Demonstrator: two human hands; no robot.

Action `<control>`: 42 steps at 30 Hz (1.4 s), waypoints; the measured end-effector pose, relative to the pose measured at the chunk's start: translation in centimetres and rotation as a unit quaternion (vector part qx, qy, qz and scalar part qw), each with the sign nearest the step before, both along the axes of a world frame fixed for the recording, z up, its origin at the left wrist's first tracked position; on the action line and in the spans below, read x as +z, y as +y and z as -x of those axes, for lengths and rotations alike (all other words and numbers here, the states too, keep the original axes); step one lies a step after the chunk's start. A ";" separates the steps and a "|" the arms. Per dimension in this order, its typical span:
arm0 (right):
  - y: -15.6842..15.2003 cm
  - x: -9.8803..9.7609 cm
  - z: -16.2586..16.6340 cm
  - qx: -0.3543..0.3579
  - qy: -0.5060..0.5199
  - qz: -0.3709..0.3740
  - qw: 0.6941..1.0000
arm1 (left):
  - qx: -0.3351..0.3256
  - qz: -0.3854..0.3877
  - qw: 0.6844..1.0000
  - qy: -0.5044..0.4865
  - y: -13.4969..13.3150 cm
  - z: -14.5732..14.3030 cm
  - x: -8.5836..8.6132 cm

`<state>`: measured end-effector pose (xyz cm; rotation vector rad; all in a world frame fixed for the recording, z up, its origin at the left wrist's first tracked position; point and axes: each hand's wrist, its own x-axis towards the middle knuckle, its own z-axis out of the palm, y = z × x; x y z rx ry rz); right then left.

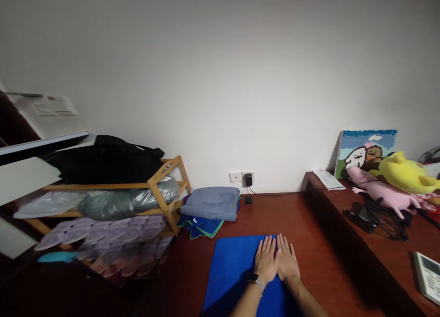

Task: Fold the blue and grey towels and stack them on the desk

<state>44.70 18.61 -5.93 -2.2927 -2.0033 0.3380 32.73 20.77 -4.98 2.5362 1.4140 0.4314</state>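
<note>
A grey-blue folded towel (210,201) is placed beyond the far-left corner of the blue cloth (232,264), spread on the desk (271,216). The left hand (266,263) is laid flat, outstretched, on the cloth; the right hand (288,263), likewise, along its right edge.

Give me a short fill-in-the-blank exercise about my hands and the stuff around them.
1. Beside the right hand, the left hand lies flat on a cloth coloured ____.
2. The left hand's wrist wears a ____.
3. Against the yellow plush toy lies a second plush toy coloured ____.
4. The black adapter is plugged into a socket on the ____.

Missing words: blue; watch; pink; wall.
</note>
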 end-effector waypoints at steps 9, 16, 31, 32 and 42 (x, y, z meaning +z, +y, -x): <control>0.1 0.4 0.1 -0.030 0.029 -0.018 0.999 | 0.092 -0.023 0.993 0.069 1.8 10.3 -0.6; 0.0 0.3 0.2 -0.029 0.018 -0.015 0.999 | 0.182 -0.020 0.978 0.101 3.0 19.0 -0.7; -0.3 0.4 -0.2 -0.014 0.031 -0.016 0.999 | 0.188 -0.047 0.976 0.100 2.9 18.9 -1.3; -0.4 0.5 -0.1 -0.015 0.028 -0.016 0.999 | 0.188 -0.045 0.976 0.100 3.0 19.0 -1.3; -0.4 1.2 0.2 -0.015 0.025 -0.017 0.999 | 0.074 -0.055 0.994 0.063 2.1 10.8 0.8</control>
